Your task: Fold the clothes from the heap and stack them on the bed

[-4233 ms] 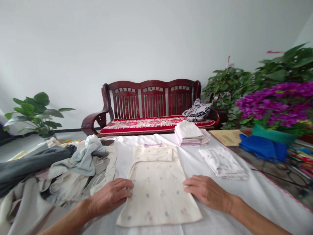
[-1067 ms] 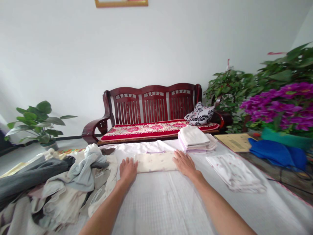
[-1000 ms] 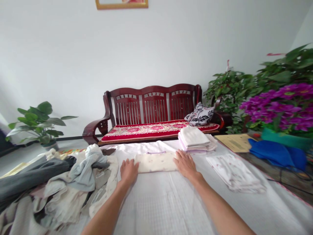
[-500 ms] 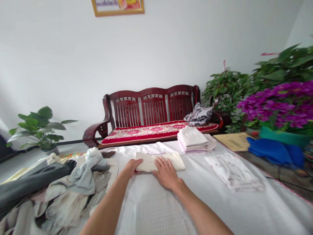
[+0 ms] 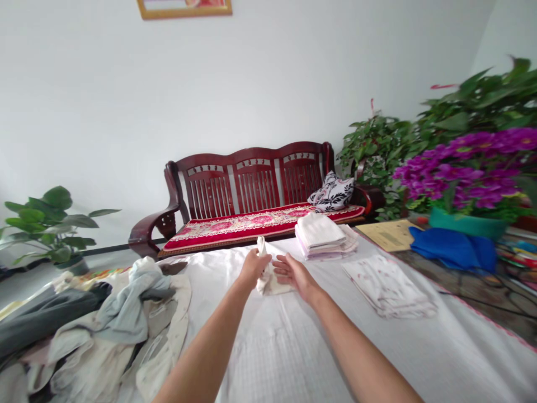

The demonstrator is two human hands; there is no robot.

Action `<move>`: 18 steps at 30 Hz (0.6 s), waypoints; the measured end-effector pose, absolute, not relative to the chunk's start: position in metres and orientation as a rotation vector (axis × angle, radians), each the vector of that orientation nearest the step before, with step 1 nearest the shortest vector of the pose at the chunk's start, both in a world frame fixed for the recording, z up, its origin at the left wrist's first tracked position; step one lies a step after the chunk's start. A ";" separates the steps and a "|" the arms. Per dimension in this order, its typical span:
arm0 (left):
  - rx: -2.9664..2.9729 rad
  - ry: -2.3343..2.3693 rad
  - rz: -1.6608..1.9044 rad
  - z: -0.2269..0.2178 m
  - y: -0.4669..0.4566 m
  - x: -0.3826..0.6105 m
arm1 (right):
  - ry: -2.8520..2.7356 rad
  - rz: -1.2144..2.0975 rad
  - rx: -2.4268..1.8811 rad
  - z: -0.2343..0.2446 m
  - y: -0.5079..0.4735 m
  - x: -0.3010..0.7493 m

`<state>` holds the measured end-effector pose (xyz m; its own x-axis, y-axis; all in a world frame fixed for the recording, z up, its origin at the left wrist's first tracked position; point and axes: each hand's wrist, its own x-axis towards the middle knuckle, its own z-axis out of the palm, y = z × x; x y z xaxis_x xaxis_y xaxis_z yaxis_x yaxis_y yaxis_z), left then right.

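A small cream garment with a faint print (image 5: 273,282) lies folded on the white sheet (image 5: 293,358) near the far side of the table. My left hand (image 5: 252,267) is closed on one end of it and lifts that end upright. My right hand (image 5: 295,273) rests just to its right, fingers loosely curled against the cloth. Both forearms stretch forward over the sheet.
A heap of unfolded clothes (image 5: 96,330) covers the left side. A stack of folded pink and white cloths (image 5: 322,235) and a folded printed piece (image 5: 388,285) lie to the right. Beyond stand a wooden bench (image 5: 251,196), blue cloth (image 5: 455,252) and flowering plants (image 5: 470,168).
The garment went from spread long to folded into a short strip at the far side. My left hand has now raised its left end, and my right hand moved onto it.
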<state>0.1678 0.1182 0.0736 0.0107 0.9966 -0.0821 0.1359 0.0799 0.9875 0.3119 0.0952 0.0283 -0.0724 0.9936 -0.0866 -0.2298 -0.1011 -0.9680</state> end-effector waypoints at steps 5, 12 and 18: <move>1.322 1.257 1.000 0.062 0.114 0.204 | -1.051 1.451 -1.015 0.026 0.094 0.317; 1.519 1.404 1.190 0.045 0.118 0.181 | -1.318 0.840 -1.481 0.020 0.102 0.324; 2.427 1.528 0.780 0.008 0.099 0.192 | -1.615 0.387 -1.843 0.020 0.099 0.331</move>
<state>0.1916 0.0987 0.0076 0.3381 0.8781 0.3386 0.7894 -0.4605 0.4058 0.3309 0.0990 0.0198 0.1980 0.9612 0.1920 0.7697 -0.0312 -0.6376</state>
